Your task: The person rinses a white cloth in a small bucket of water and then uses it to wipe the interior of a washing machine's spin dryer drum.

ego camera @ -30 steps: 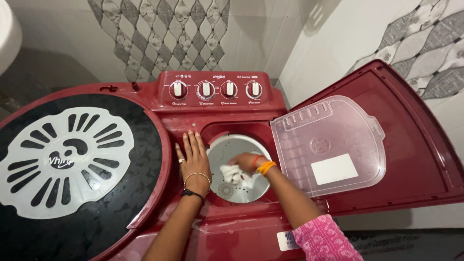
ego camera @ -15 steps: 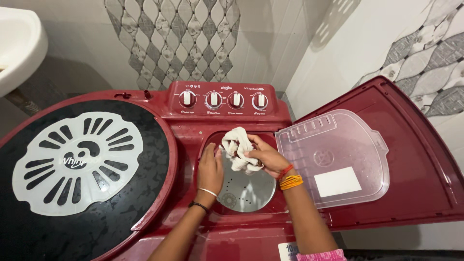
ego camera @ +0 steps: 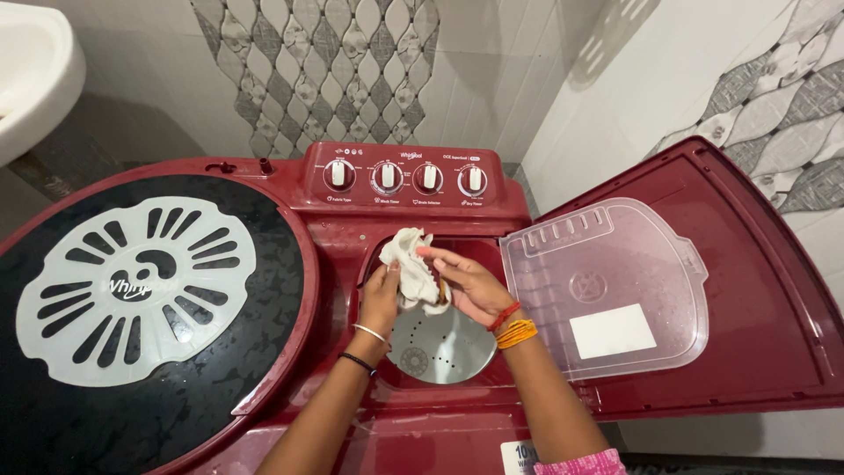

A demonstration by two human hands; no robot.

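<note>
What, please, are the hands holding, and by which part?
Both hands, left and right, grip a bunched white cloth around its lower part, above the spin tub.

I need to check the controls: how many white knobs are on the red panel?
4, in one row on the control panel: far left, centre-left, centre-right, far right. None looks hidden.

white sink (ego camera: 31, 75) getting cut off by the left edge; wash lid (ego camera: 132, 299) running off the bottom; cloth (ego camera: 413, 273) hiding the left hand's (ego camera: 380, 299) fingertips.
</note>
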